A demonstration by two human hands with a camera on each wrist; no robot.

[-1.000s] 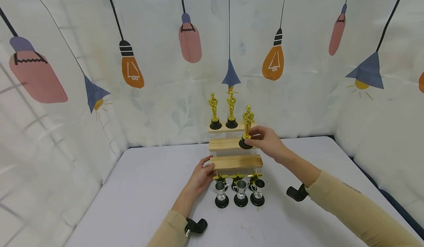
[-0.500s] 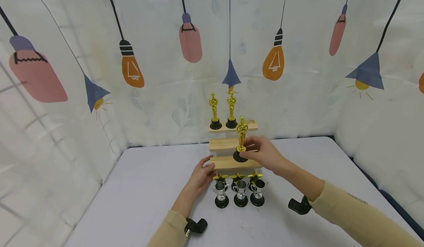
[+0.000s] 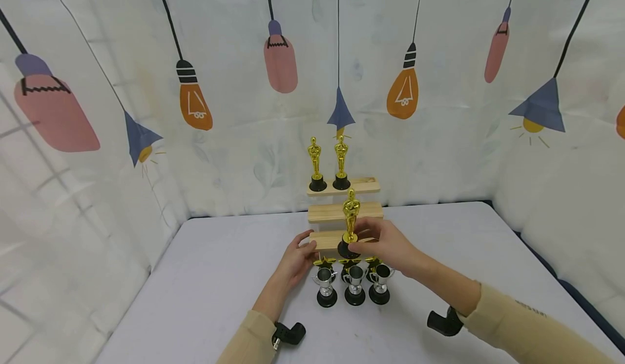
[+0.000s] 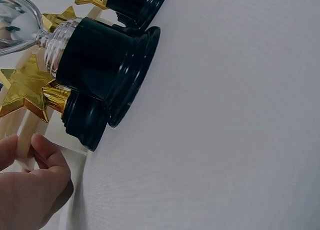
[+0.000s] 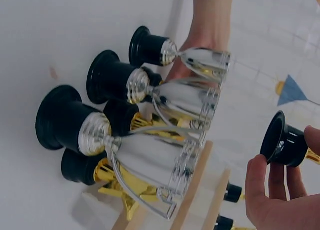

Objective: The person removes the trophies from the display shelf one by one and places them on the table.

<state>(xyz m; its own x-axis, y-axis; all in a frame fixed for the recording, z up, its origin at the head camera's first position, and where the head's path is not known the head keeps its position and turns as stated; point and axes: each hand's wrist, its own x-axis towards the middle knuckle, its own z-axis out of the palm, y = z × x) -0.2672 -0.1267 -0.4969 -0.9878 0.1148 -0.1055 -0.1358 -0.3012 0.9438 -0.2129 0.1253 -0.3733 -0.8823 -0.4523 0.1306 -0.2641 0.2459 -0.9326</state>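
My right hand (image 3: 390, 243) holds a gold statuette trophy (image 3: 351, 212) upright by its black base, in front of the lowest board of a wooden tiered shelf (image 3: 323, 239). In the right wrist view, fingertips touch the rim and side of that black base (image 5: 289, 146). With thumb and fingers, my left hand (image 3: 297, 259) pinches the left end of the lowest board, as the left wrist view also shows at the board edge (image 4: 24, 142). Two more gold statuettes, left (image 3: 315, 163) and middle (image 3: 341, 163), stand on the top board.
Three silver cup trophies (image 3: 355, 286) stand in a row on the white-covered table (image 3: 219, 277) before the shelf. Gold star trophies (image 4: 27, 88) stand close behind them, partly hidden. A cloth with printed lamps (image 3: 234, 158) hangs behind the table.
My right hand has brought the statuette down and slightly left, from before the upper boards to before the lowest one. The left hand stays at the board's end.
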